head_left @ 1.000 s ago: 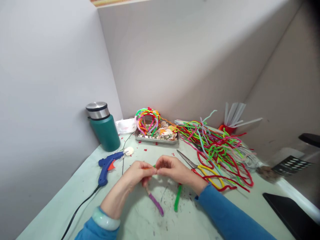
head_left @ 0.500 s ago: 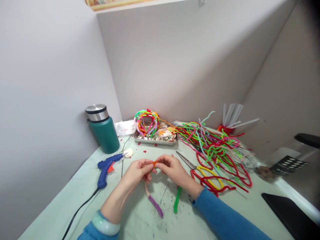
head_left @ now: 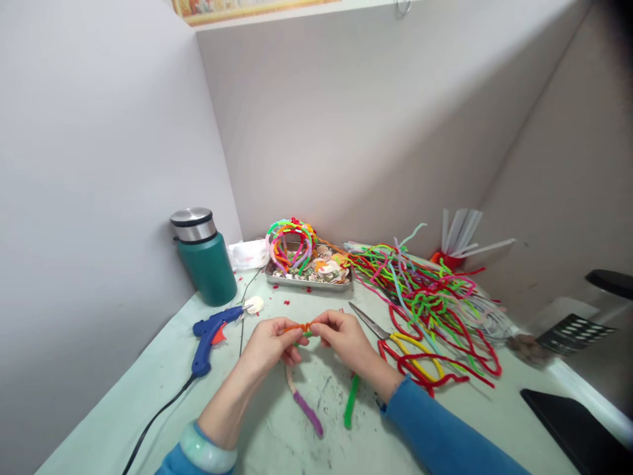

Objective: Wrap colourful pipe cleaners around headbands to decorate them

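Head view, both hands (head_left: 309, 336) pinching fuzzy orange pipe cleaner (head_left: 299, 326), curved headband (head_left: 321, 389)

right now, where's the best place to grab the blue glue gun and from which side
Take the glue gun by its blue handle, the part that angles down toward the near table edge, coming from above and from the near left. It lies flat on its side, so the handle is fully exposed. The nozzle points right toward a pale disc, and the black cord trails off the handle's end, so avoid both ends.
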### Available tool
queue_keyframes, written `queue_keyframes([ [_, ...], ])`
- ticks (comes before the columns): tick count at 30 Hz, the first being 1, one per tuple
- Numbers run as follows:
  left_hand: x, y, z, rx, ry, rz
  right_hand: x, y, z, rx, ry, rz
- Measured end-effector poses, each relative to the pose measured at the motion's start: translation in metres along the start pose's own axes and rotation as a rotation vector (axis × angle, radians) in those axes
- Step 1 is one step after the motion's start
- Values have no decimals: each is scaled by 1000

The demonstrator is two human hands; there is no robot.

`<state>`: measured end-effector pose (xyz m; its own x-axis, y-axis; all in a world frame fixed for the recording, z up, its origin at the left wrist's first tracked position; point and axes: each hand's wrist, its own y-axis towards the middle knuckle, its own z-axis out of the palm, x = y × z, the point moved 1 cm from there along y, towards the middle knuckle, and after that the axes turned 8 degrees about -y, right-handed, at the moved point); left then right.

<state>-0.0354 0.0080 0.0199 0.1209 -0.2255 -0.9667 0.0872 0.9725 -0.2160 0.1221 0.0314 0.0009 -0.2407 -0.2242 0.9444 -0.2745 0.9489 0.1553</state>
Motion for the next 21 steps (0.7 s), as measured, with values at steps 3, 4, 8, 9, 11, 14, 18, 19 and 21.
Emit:
queue_keyframes([
  [3, 1, 2, -3, -32, -35, -15, -2, 2, -2, -34, 17, 38],
  [4, 1, 3, -3, -36, -42, -11, -3, 2, -2, -46, 23, 48],
  [8, 3, 6, -5, -52, -39, -16, -3, 3, -2, -55, 73, 71],
  [9, 3, 6, -5, -59, -37, -23, -3, 3, -1, -52, 82, 75],
  [11, 3, 5, -5, -69, -42, -23, -3, 3, -1, -55, 84, 81],
  [14, 0, 4, -6, -81, -49, 11, -3, 3, -2, -82, 72, 88],
  [18, -1, 4, -8, -113, -37, 34, -3, 4, -4, -98, 74, 87],
  [19, 0, 5, -9, -122, -36, 33, -2, 4, -5, -103, 77, 88],
  [21, 0, 6, -10, -143, -32, 31, -1, 4, -5, -119, 89, 102],
])
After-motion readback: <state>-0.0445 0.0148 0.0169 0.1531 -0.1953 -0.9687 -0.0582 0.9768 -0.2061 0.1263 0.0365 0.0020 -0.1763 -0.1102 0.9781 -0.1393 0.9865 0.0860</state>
